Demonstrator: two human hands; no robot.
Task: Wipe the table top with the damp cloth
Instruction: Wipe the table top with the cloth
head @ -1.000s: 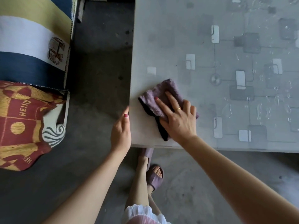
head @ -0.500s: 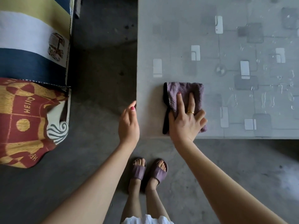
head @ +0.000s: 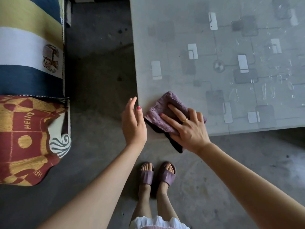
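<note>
A: From the head camera, looking down: where is the cloth (head: 166, 113) sitting?

B: It is lying on the near left corner of the table top (head: 231, 38), bunched up, purple on top with a dark underside. One dark end is hanging off the near edge of the table.

A: And the right hand (head: 189, 129)?

B: It is pressing flat on the cloth, palm down. The fingers (head: 175, 109) are lying straight and spread over the purple pile, not curling round it, and a gold ring is showing on one of them. The thumb is hidden under the hand, so I cannot tell whether it is pinching any fabric.

A: The left hand (head: 133, 123)?

B: It is hanging in the air just beside the table's left edge, open, fingers straight and together, holding nothing. It looks close to the corner, but whether it is touching the edge is hard to judge from this angle.

A: Anything else showing?

B: Water droplets (head: 267, 91) are glistening on the patterned surface to the right of the cloth. Below, two feet in purple slippers (head: 156, 175) are standing on the grey concrete floor (head: 99, 63). At the left, a striped cover (head: 24, 38) and a red and gold patterned fabric (head: 24, 138) are lying beside each other.
</note>
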